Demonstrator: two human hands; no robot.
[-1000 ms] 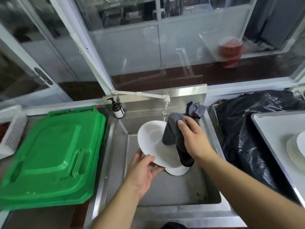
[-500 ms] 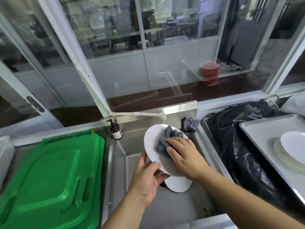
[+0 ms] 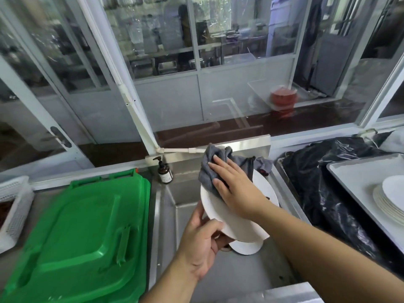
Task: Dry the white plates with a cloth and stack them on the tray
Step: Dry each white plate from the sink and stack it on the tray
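Two hands work over the steel sink (image 3: pixel 166 215). Our left hand (image 3: pixel 201 243) grips the white plate (image 3: pixel 220 217) at its lower rim, around seven o'clock, thumb curled over the front face and fingers behind. The plate is held tilted above the basin. Our right hand (image 3: pixel 236 189) lies flat with straight fingers, pressing a grey cloth (image 3: pixel 209 171) against the plate's upper part, toward eleven o'clock; the cloth bunches past the rim. Below the held plate, at six o'clock, another white plate (image 3: pixel 247 248) lies in the sink. At three o'clock a tray (image 3: pixel 354 178) carries a stack of plates (image 3: pixel 389 200), with a black plastic bag (image 3: pixel 323 186) between tray and sink. At nine o'clock sits a green lid (image 3: pixel 83 232), and a brown pump bottle (image 3: pixel 165 173) stands at the sink's back corner.
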